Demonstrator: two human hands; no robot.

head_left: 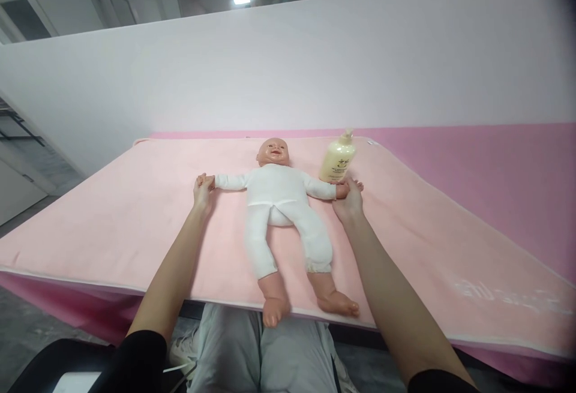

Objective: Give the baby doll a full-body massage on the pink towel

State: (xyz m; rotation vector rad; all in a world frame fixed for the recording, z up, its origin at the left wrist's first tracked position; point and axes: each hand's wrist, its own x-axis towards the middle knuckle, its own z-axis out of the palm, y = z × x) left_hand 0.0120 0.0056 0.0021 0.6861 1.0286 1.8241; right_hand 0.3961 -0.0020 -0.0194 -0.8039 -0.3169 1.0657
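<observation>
A baby doll with a white cloth body lies on its back on a pink towel, its head away from me and its feet at the near edge. Both of its arms are stretched out sideways. My left hand is closed around the doll's hand on the left. On the right, my right hand grips the doll's other hand, whose small fingers show past mine. Just beyond my right hand stands a pale yellow pump bottle, leaning slightly.
A white partition rises behind the table. Darker pink cover shows to the right of the towel. My legs are under the near edge, and a black seat with a white object is at lower left.
</observation>
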